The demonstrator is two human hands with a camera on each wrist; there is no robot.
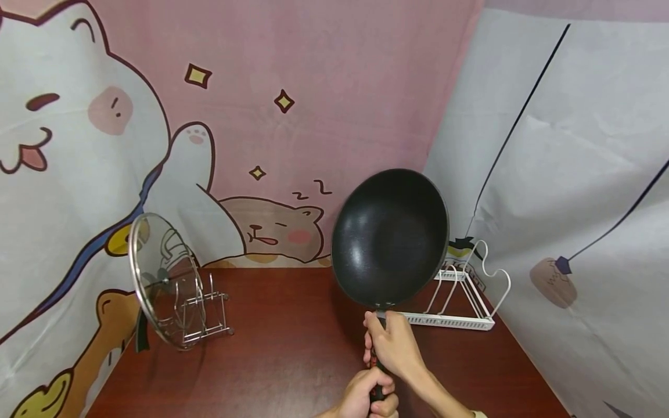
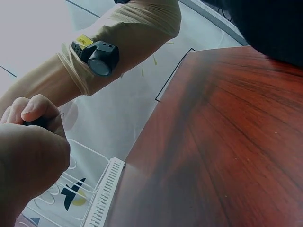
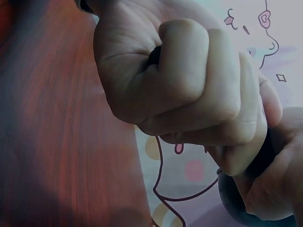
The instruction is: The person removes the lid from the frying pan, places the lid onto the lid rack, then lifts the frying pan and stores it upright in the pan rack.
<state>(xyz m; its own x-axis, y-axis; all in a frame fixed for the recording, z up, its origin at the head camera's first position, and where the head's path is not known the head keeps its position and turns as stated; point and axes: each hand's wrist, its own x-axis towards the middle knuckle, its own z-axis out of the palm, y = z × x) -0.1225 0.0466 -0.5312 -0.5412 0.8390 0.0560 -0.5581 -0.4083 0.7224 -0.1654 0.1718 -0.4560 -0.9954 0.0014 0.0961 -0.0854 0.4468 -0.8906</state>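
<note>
A black wok (image 1: 391, 238) is held up, tilted so that its dark inside faces me. My right hand (image 1: 396, 345) grips the upper part of its handle, close below the pan, with the thumb along the top. Below it, my left hand (image 1: 368, 395) wraps its fingers round the lower end of the same handle. In the right wrist view the left hand (image 3: 184, 85) is curled tightly on the black handle (image 3: 262, 153), and part of the wok (image 3: 232, 198) shows beneath the right hand (image 3: 279, 184).
A white wire rack (image 1: 449, 320) stands behind the wok at the right, partly hidden by it. At the left, a glass lid (image 1: 143, 278) with a metal rim leans upright in a small chrome rack (image 1: 209, 331). Both racks are on the reddish-brown table (image 1: 282, 342), before a cartoon-printed cloth (image 1: 313, 128).
</note>
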